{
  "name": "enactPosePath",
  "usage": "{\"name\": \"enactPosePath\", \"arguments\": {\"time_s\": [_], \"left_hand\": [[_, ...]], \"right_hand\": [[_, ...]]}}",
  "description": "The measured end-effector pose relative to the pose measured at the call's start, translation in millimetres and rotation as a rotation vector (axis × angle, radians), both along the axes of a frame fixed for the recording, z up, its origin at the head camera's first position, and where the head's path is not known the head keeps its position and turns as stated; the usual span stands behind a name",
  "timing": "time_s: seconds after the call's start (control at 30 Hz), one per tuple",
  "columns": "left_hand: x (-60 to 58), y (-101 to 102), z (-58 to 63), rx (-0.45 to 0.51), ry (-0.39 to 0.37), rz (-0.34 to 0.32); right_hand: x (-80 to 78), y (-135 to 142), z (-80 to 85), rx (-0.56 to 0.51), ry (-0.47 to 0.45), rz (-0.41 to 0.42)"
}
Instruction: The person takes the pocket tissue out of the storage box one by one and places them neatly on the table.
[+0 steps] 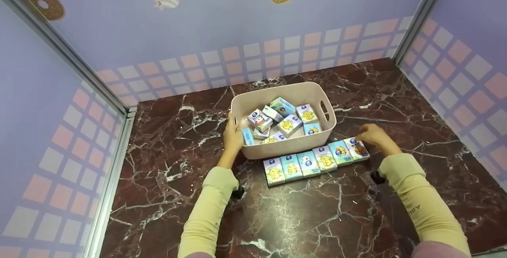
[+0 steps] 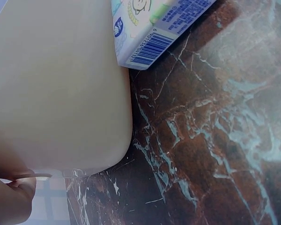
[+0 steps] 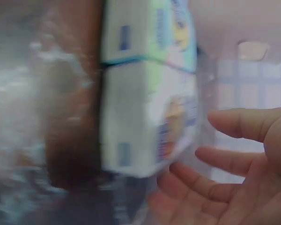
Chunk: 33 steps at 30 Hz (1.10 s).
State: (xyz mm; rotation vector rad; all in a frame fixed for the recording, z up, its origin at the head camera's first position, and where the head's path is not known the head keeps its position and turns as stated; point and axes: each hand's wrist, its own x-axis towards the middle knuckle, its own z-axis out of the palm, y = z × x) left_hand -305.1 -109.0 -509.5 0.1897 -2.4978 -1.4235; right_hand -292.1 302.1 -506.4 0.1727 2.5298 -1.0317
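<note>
A cream plastic basket (image 1: 283, 149) with handle holes holds several small cartoon-printed tissue packs (image 1: 290, 125). My left hand (image 1: 233, 134) grips the basket's left end; in the left wrist view its fingers (image 2: 18, 199) are bent at the handle hole. Along the basket's near side, several packs stand edge to edge in a row. At the row's right end lies a white pack (image 1: 357, 149) with a brown cartoon figure. Right beside that pack is my right hand (image 1: 374, 134); in the right wrist view its fingers (image 3: 225, 161) are spread and loosely bent, holding nothing.
Everything stands on a dark red marbled tabletop (image 1: 174, 202). A lilac back wall (image 1: 222, 16) with pink and white squares rises behind the basket. Similar panels (image 1: 51, 131) flank the table at left and right, joined by metal corner posts (image 1: 422, 16).
</note>
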Motion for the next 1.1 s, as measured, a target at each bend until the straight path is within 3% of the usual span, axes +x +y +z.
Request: {"name": "enactPosePath", "arguments": {"time_s": [0.13, 0.27, 0.37, 0.5, 0.63, 0.73, 0.8, 0.83, 0.97, 1.03, 1.1], "left_hand": [[-0.4, 0.2, 0.3, -0.010, -0.012, 0.000], [0.4, 0.3, 0.5, 0.011, -0.010, -0.008], [0.5, 0.3, 1.2, 0.029, -0.016, -0.006], [0.2, 0.2, 1.6, 0.012, -0.019, 0.001], [-0.3, -0.1, 2.0, -0.006, -0.013, 0.007], [-0.2, 0.1, 3.1, -0.009, -0.015, 0.010], [0.1, 0.5, 3.5, -0.005, -0.018, 0.011], [0.4, 0.5, 3.3, 0.000, -0.020, 0.009], [0.7, 0.5, 1.5, 0.012, -0.023, 0.003], [0.9, 0.6, 1.2, 0.024, -0.022, -0.004], [0.8, 0.7, 1.4, 0.030, -0.019, -0.005]], "right_hand": [[-2.8, -14.9, 33.9, 0.169, 0.246, 0.066], [-5.4, -40.9, 68.1, 0.187, 0.466, 0.080], [-9.5, -64.6, 84.6, 0.139, 0.541, 0.125], [-16.1, -94.4, 90.0, 0.053, 0.478, 0.277], [-26.5, -115.2, 76.9, -0.026, 0.344, 0.434], [-33.7, -125.6, 64.8, -0.016, 0.264, 0.505], [-42.3, -129.3, 52.6, 0.011, 0.223, 0.558], [-54.2, -128.1, 33.7, 0.035, 0.230, 0.587], [-128.5, -115.1, -76.9, 0.141, 0.282, 0.717], [-166.0, -108.5, -131.1, 0.226, 0.264, 0.735], [-181.6, -107.1, -150.1, 0.306, 0.191, 0.739]]}}
